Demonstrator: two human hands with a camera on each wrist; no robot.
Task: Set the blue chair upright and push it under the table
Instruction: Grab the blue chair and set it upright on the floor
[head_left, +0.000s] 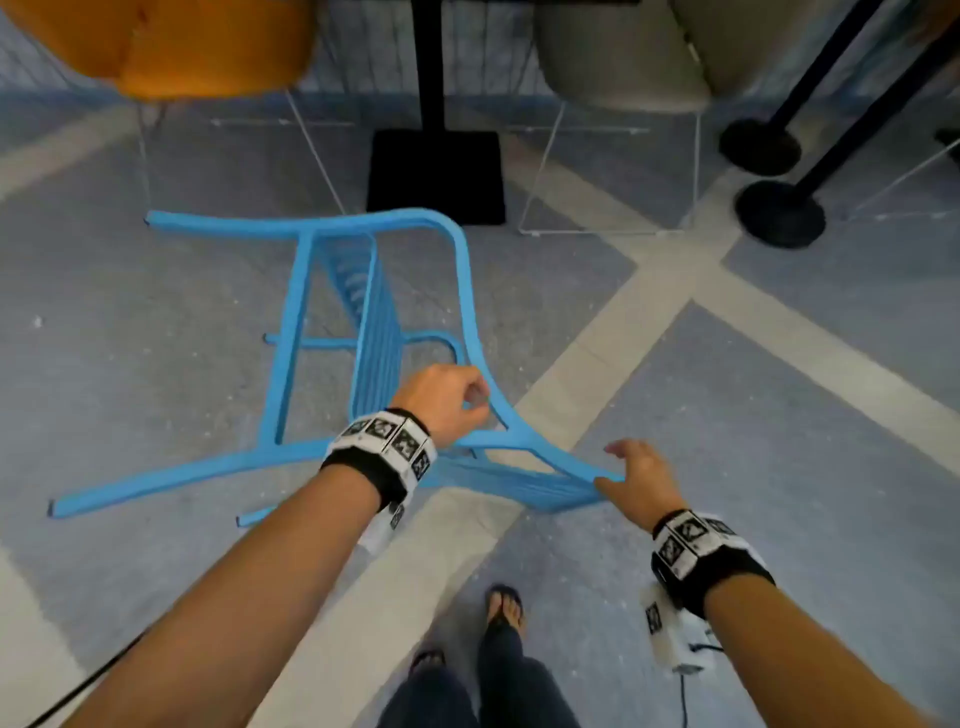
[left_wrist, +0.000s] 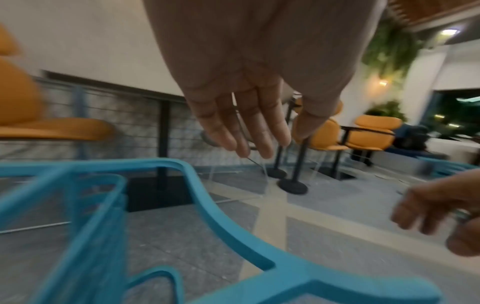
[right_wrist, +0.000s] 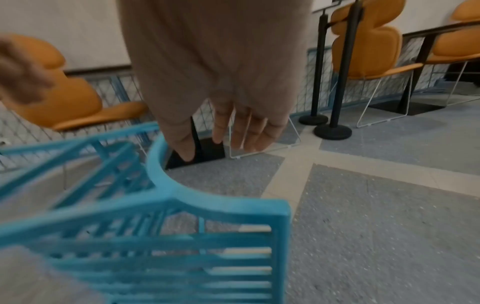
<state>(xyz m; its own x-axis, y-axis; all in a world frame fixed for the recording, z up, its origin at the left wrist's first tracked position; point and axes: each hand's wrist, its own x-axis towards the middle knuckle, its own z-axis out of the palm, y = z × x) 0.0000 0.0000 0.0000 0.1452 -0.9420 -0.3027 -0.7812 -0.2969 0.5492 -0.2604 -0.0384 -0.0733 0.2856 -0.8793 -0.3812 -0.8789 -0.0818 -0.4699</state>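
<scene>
The blue slatted chair (head_left: 467, 291) lies tipped on its side on the floor, legs pointing left, backrest nearest me. My left hand (head_left: 447, 400) hovers over the curved arm rail; in the left wrist view its fingers (left_wrist: 246, 123) hang straight above the blue rail (left_wrist: 207, 205), holding nothing. My right hand (head_left: 641, 478) is at the backrest's top corner, thumb against the edge, fingers (right_wrist: 244, 131) loose above the chair (right_wrist: 166, 185). The table's black pedestal base (head_left: 436, 176) stands just beyond the chair.
An orange chair (head_left: 171, 47) stands at the far left and a grey chair (head_left: 618, 57) at the far right of the pedestal, both on thin wire legs. Two black stanchion bases (head_left: 779, 213) stand at the right. My feet (head_left: 504, 608) are just behind the chair.
</scene>
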